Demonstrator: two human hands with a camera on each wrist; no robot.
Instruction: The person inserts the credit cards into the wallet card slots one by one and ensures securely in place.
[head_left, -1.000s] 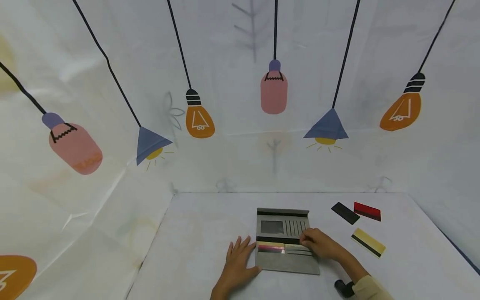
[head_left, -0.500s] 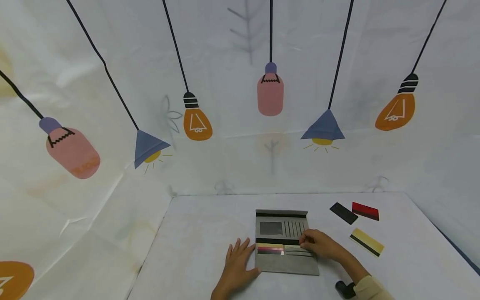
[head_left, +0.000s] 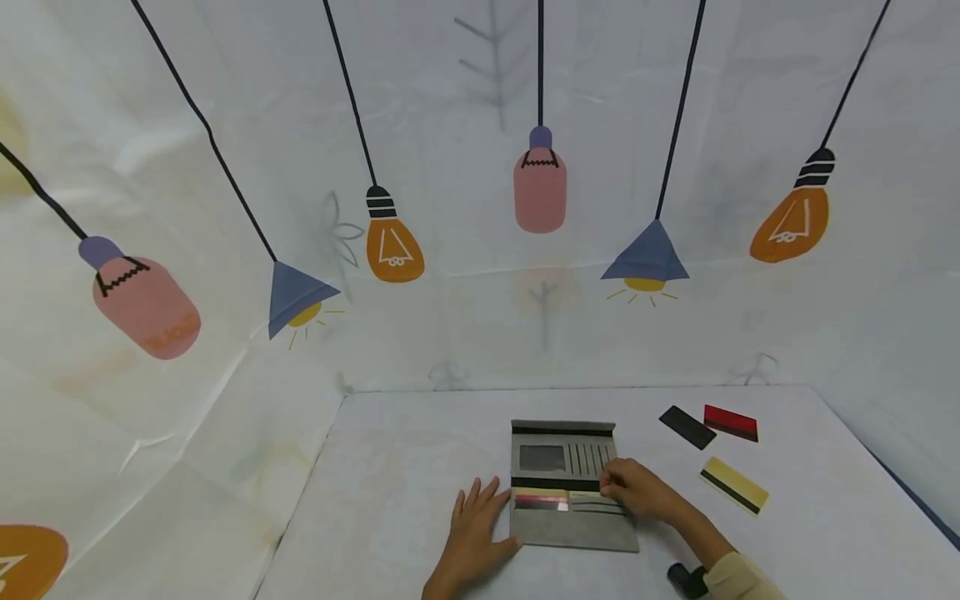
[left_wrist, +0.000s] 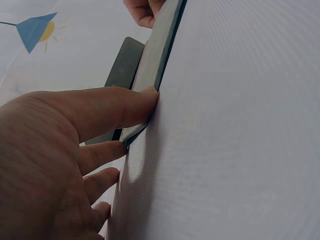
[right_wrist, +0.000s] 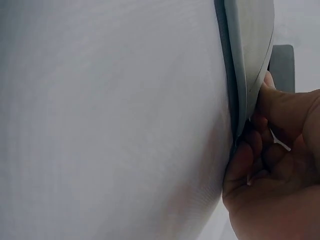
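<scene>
A grey long wallet [head_left: 573, 533] lies unfolded on the white table, with a dark window and slots on its upper half. Gold and red cards [head_left: 542, 500] show in the lower left slots. My left hand [head_left: 474, 537] rests at the wallet's left edge, fingers spread; in the left wrist view its thumb [left_wrist: 135, 105] touches the edge. My right hand [head_left: 637, 487] has curled fingers at the wallet's right edge beside the lower slots. In the right wrist view the thumb lies over the wallet's inner face [right_wrist: 255, 45] and the fingers bend against its edge, pinching it.
A black card [head_left: 687, 427], a red card [head_left: 731, 423] and a yellow card with a dark stripe [head_left: 735, 485] lie to the right of the wallet. A small black object [head_left: 684, 578] sits near the right sleeve [head_left: 738, 577]. Behind stands a white backdrop [head_left: 465, 333] with printed lamps.
The head view has shifted slightly. Both hands keep nearly the same places at the wallet, and the loose cards lie as before.
</scene>
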